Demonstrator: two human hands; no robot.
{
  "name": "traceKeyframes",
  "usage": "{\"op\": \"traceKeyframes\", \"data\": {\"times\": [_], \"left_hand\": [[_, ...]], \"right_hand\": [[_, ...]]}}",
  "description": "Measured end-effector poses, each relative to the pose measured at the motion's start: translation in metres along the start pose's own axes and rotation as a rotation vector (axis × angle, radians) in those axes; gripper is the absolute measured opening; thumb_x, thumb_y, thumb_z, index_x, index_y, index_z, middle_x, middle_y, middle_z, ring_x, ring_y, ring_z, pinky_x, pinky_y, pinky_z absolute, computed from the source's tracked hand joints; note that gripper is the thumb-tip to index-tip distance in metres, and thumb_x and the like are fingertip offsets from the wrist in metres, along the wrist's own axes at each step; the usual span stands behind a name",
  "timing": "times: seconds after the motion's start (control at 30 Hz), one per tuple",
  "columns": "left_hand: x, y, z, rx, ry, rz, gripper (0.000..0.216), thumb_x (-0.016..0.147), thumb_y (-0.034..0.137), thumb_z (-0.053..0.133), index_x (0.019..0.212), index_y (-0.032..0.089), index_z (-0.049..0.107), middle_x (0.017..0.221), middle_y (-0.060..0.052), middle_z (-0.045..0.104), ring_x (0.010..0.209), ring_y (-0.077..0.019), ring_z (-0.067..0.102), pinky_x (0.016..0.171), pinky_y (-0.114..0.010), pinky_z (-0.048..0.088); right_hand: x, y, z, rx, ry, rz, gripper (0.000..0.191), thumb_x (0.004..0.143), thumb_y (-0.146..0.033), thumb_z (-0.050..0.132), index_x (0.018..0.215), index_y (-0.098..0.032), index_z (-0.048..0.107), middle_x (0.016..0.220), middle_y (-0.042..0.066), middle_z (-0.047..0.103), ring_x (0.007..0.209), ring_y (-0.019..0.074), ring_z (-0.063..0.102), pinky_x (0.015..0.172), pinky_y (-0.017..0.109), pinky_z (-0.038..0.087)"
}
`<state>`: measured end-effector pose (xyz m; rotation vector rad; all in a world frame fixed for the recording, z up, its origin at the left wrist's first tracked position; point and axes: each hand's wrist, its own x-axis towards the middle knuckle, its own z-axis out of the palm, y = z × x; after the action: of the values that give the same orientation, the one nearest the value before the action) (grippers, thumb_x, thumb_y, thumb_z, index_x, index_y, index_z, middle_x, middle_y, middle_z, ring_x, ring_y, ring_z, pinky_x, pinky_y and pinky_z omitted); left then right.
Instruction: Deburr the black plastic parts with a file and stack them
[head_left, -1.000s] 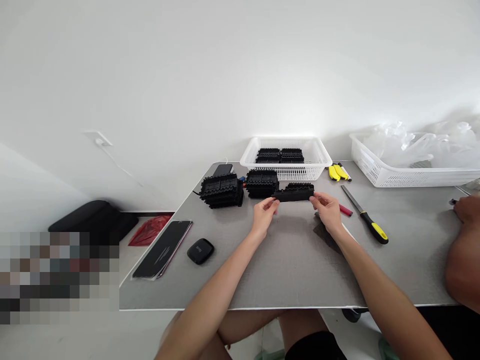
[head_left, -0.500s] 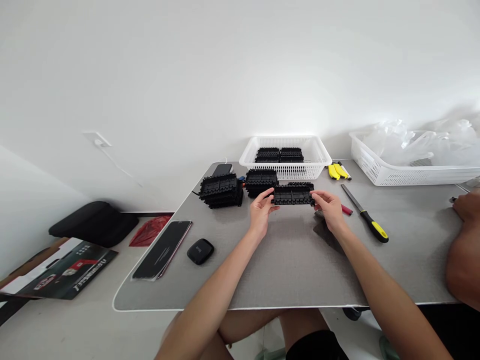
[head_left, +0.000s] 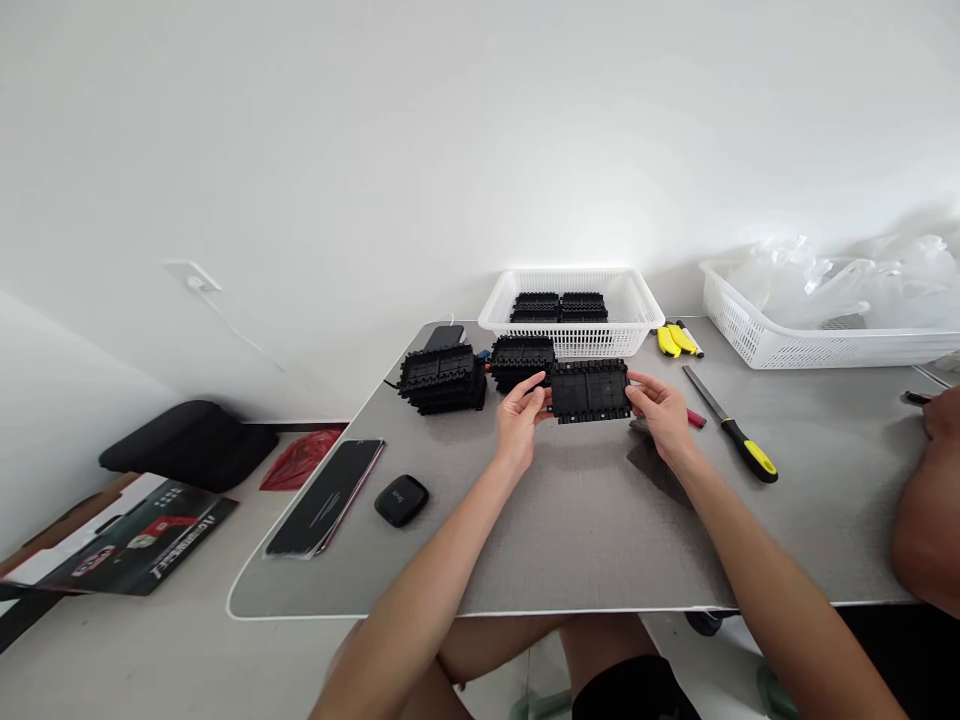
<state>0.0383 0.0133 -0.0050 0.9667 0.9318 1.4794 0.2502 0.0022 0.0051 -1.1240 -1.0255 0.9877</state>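
Observation:
Between my two hands is a black rectangular plastic part with toothed long edges and a recessed flat middle. My left hand pinches its left end, and my right hand pinches its right end. The part is held above the table, its broad face tilted toward me. Just behind my left hand stands a stack of similar black parts. Another such stack sits further left. More of these parts lie in the white basket at the back.
On the grey table lie a file, yellow-handled tools, a phone and a small black case. A second basket holds plastic bags. Another person's arm rests at the right.
The black part has been tilted between my hands, so more of its broad face shows now. Both hands stay at its ends.

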Motion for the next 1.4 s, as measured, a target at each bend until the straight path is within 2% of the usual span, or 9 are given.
{"op": "traceKeyframes", "data": {"times": [0.17, 0.43, 0.8, 1.03, 1.23, 1.4], "left_hand": [[0.001, 0.000, 0.000, 0.010, 0.001, 0.015, 0.057, 0.063, 0.046, 0.082, 0.113, 0.023, 0.069, 0.086, -0.005, 0.073, 0.078, -0.0170, 0.067, 0.068, -0.027, 0.053], [0.002, -0.002, -0.002, 0.067, 0.021, 0.045, 0.055, 0.063, 0.041, 0.083, 0.112, 0.022, 0.068, 0.088, -0.005, 0.073, 0.074, -0.0147, 0.066, 0.068, -0.026, 0.053], [-0.001, 0.001, 0.002, 0.145, 0.052, 0.067, 0.051, 0.067, 0.040, 0.079, 0.113, 0.022, 0.067, 0.092, -0.007, 0.073, 0.079, -0.0177, 0.068, 0.067, -0.028, 0.054], [-0.003, 0.004, 0.003, 0.176, 0.042, 0.068, 0.047, 0.069, 0.038, 0.078, 0.112, 0.022, 0.067, 0.092, -0.007, 0.073, 0.080, -0.0189, 0.068, 0.068, -0.029, 0.055], [-0.003, 0.002, 0.004, 0.192, 0.030, 0.087, 0.045, 0.070, 0.037, 0.076, 0.112, 0.021, 0.067, 0.091, -0.007, 0.073, 0.080, -0.0194, 0.068, 0.067, -0.030, 0.056], [-0.005, 0.001, 0.003, 0.325, 0.031, 0.239, 0.033, 0.075, 0.034, 0.073, 0.105, 0.020, 0.069, 0.092, -0.008, 0.072, 0.088, -0.0212, 0.068, 0.075, -0.033, 0.056]], "right_hand": [[0.002, 0.002, 0.001, -0.008, 0.004, -0.013, 0.039, 0.065, -0.042, 0.075, 0.096, -0.018, 0.072, 0.061, -0.004, 0.055, 0.054, 0.0092, 0.043, 0.053, 0.025, 0.036], [0.000, -0.001, 0.002, -0.084, -0.007, 0.000, 0.036, 0.065, -0.043, 0.070, 0.089, -0.017, 0.072, 0.065, -0.001, 0.061, 0.055, 0.0100, 0.045, 0.053, 0.026, 0.035], [-0.001, -0.004, 0.003, -0.085, -0.017, -0.015, 0.025, 0.067, -0.038, 0.069, 0.082, -0.018, 0.069, 0.067, 0.000, 0.064, 0.058, 0.0118, 0.051, 0.054, 0.026, 0.040], [-0.001, 0.001, 0.000, -0.107, -0.011, -0.026, 0.027, 0.069, -0.042, 0.069, 0.081, -0.019, 0.065, 0.065, -0.002, 0.060, 0.056, 0.0110, 0.048, 0.053, 0.025, 0.037], [0.001, 0.006, -0.002, -0.226, -0.024, -0.086, 0.028, 0.074, -0.045, 0.063, 0.081, -0.018, 0.062, 0.069, 0.001, 0.061, 0.061, 0.0140, 0.052, 0.054, 0.026, 0.037], [-0.001, 0.006, -0.001, -0.281, 0.000, -0.096, 0.027, 0.076, -0.044, 0.061, 0.082, -0.018, 0.061, 0.069, 0.002, 0.061, 0.061, 0.0150, 0.053, 0.055, 0.027, 0.038]]}}
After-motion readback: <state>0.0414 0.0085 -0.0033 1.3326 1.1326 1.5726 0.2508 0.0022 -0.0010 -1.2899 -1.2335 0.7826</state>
